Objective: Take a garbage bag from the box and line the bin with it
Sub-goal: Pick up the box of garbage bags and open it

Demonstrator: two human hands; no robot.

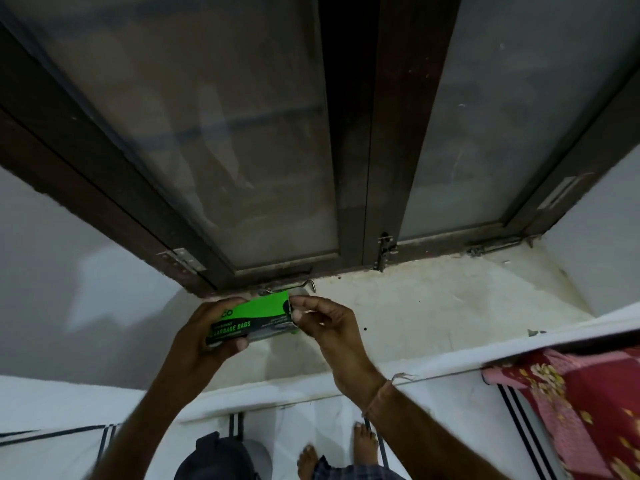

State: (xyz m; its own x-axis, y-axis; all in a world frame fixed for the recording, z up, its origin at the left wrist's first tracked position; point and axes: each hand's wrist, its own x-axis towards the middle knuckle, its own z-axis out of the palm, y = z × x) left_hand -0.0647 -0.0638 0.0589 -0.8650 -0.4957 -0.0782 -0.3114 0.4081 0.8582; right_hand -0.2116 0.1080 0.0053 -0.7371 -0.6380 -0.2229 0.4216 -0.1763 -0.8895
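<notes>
So both hands are up in front of a window ledge [433, 306], holding a green and black box [254, 318] of garbage bags (you can read "GARBAGE BAGS" on the black strip along its near side). The left hand [207, 336] is wrapped around the left end of the box, fingers curled over the top edge and thumb pressed on the front face below, so it's a firm grab. The right hand [327, 323] is at the right end, fingertips bunched together and pinching at the end flap. Whether that flap is actually open I can't tell; it's too blurry there. The box is held level, just above the pale stone ledge, near the bottom left corner of the window [221, 133].

The window has dark wooden frames and frosted panes, both shut, with a small metal hook latch [304, 285] just behind the box and a bolt [385, 251] at the middle post. There's a thread band [379, 396] tied around the right wrist.

Down below you can see two bare feet [363, 441] on a light floor [311, 417] with dark stripe lines, and a dark round bin-looking thing [221, 459] at the bottom edge next to the feet, partly cut off, so I can't be sure. A red and pink flowered cloth [575, 400] hangs on the right, under the ledge edge.
</notes>
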